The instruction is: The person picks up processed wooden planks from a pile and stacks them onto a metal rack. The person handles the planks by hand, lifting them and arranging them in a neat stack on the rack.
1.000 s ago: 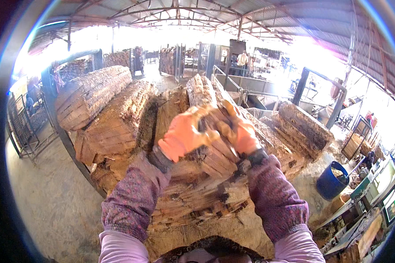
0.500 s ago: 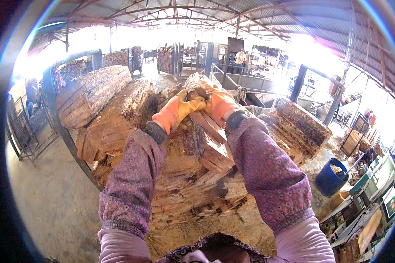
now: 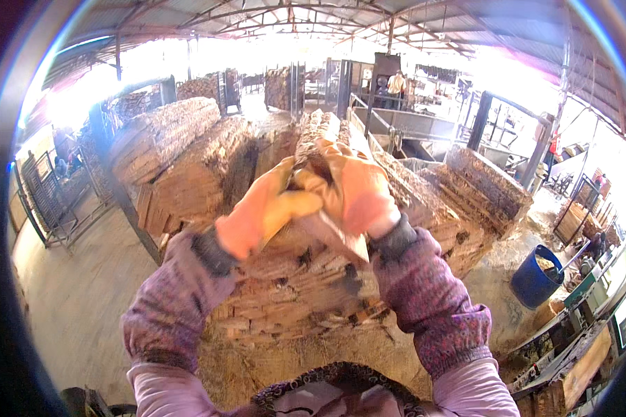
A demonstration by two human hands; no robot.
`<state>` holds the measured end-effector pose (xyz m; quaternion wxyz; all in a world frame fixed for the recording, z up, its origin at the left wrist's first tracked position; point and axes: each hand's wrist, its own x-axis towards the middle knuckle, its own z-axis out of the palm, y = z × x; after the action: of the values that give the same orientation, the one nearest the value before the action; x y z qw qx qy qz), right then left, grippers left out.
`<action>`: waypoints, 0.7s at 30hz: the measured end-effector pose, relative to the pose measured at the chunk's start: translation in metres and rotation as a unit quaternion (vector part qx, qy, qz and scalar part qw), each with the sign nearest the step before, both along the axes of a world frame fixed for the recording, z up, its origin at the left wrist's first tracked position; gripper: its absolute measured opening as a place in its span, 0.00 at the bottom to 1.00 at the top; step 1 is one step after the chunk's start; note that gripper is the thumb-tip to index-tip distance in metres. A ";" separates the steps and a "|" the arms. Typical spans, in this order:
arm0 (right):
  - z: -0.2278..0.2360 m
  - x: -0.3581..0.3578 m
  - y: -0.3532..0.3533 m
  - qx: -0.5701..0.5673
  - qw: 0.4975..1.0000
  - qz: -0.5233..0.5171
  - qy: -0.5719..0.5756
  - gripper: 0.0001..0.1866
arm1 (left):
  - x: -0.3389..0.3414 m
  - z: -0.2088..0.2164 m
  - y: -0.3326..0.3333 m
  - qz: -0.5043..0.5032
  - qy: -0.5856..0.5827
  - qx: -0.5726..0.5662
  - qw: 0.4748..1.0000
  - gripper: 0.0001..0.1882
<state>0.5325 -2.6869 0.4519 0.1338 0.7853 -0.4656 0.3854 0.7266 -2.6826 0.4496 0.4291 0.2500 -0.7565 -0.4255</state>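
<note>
The left hand [image 3: 264,212], in an orange glove, is closed around the lower end of a flat wood slab [image 3: 330,233] at the centre of the frame, and the right hand [image 3: 355,187], gloved the same, clamps the slab's upper part from the other side. Both grip it just above the stack of rough-sawn slabs [image 3: 306,285] that fills the middle of the picture. By the look of it, the piece is being handled at the stack's top; any next move calls for a firm two-handed hold and a level seat among the layers. A blue barrel [image 3: 532,278] stands at right.
</note>
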 end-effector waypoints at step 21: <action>-0.316 -0.169 0.108 0.328 0.785 0.279 -0.446 0.37 | -0.065 -0.261 0.151 -0.122 0.260 0.385 0.877 0.27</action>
<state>0.3639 -2.5790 0.1359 -0.4677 0.6179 -0.3321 0.5377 0.6615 -2.5315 0.1886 0.4246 0.1815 -0.4185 -0.7820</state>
